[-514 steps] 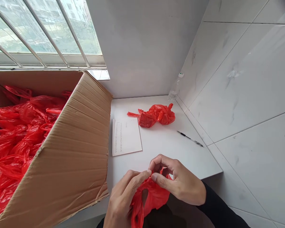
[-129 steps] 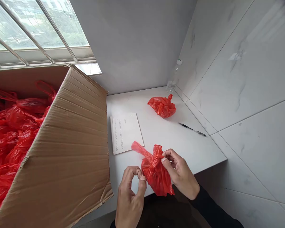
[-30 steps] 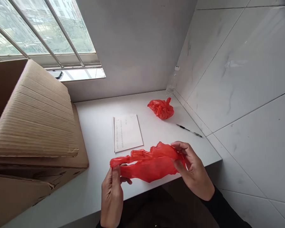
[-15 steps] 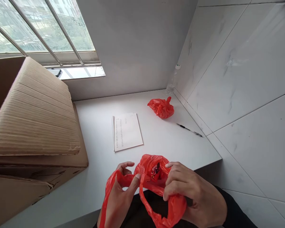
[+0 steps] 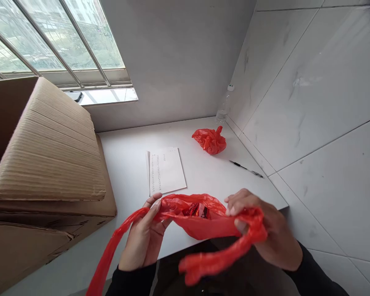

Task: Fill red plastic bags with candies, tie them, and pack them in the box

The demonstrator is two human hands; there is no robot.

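A red plastic bag [image 5: 203,228] is stretched between my two hands over the table's front edge, its mouth open upward. My left hand [image 5: 146,232] pinches the left side of the rim, and one long handle trails down past that wrist. The fingers of my right hand [image 5: 259,222] are closed around the right side, where the plastic is bunched. From there another handle hangs to the left, blurred by motion. Inside the mouth lie small shiny wrapped pieces [image 5: 199,210], red and dark; what they are I cannot make out.
On the white table [image 5: 126,164] are a stapled-looking booklet [image 5: 171,168], a second red plastic bag [image 5: 210,140], knotted or bunched, and a black pen [image 5: 246,169]. A clear bottle [image 5: 222,107] stands in the back corner. An open cardboard box [image 5: 55,139] takes up the left side.
My hands have moved apart and slightly up, pulling the bag's mouth from a narrow bunched opening into a wide one. The handle strips have swung outward and to the left.
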